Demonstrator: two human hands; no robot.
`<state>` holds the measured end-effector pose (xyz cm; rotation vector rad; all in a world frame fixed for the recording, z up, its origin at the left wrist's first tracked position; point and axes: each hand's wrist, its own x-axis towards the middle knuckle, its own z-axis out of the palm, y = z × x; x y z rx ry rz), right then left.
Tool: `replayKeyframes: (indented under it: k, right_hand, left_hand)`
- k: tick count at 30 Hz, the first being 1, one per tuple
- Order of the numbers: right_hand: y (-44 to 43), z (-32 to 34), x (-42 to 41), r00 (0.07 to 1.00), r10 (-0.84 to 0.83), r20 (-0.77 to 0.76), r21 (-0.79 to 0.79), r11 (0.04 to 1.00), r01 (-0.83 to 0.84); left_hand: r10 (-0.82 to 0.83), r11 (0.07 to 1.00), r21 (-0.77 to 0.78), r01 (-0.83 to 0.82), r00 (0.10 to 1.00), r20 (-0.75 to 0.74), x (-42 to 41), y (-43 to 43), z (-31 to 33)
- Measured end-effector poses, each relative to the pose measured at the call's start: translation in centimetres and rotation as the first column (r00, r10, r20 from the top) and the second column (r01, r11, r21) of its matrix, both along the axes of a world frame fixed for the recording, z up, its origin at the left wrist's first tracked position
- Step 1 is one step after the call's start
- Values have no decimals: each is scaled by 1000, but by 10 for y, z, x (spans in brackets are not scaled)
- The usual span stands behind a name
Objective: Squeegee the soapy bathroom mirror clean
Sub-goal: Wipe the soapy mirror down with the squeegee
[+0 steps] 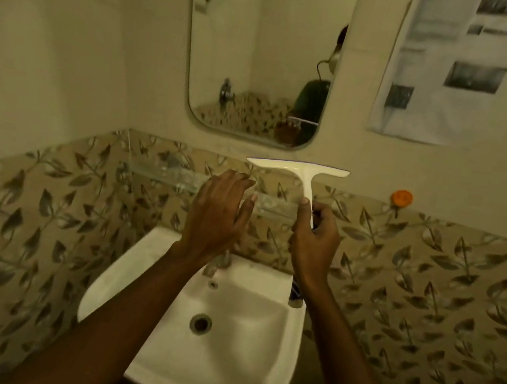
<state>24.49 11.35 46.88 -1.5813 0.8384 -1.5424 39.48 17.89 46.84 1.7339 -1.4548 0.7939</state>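
A tall mirror (261, 50) with rounded corners hangs on the wall above the sink. My right hand (314, 238) grips the handle of a white T-shaped squeegee (302, 170), held upright with its blade level just below the mirror's bottom edge. My left hand (221, 206) hovers beside it to the left, fingers straight and spread, holding nothing. No soap is plainly visible on the glass from here.
A white sink (239, 355) with a tap (221, 261) stands below my arms. A glass shelf (162, 174) runs along the leaf-patterned tiles. An orange hook (402, 197) and a printed sheet (448, 66) hang on the right wall. A dark bottle (297, 293) stands on the sink's right rim.
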Motion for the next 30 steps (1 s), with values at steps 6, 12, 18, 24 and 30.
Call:
replayKeyframes:
  k: [6,12,18,24,30]
  right_hand:
    - [-43,54,45,998,-26,49,-137,990,32]
    - [-85,127,77,997,-55,52,-302,951,68]
    - [-129,198,108,994,-86,73,-436,893,109]
    - [-153,283,136,961,-256,106,-537,798,271]
    - [-170,350,156,881,-456,125,-584,684,437]
  left_hand:
    - [26,996,-82,-24,999,22,52,-37,56]
    - [66,987,-153,-52,994,89,98,-71,137]
    - [37,961,-277,-22,998,49,153,-102,214]
    - [9,951,-305,-54,989,-149,222,-133,262]
    - [2,929,-355,-103,961,-275,265,-150,284]
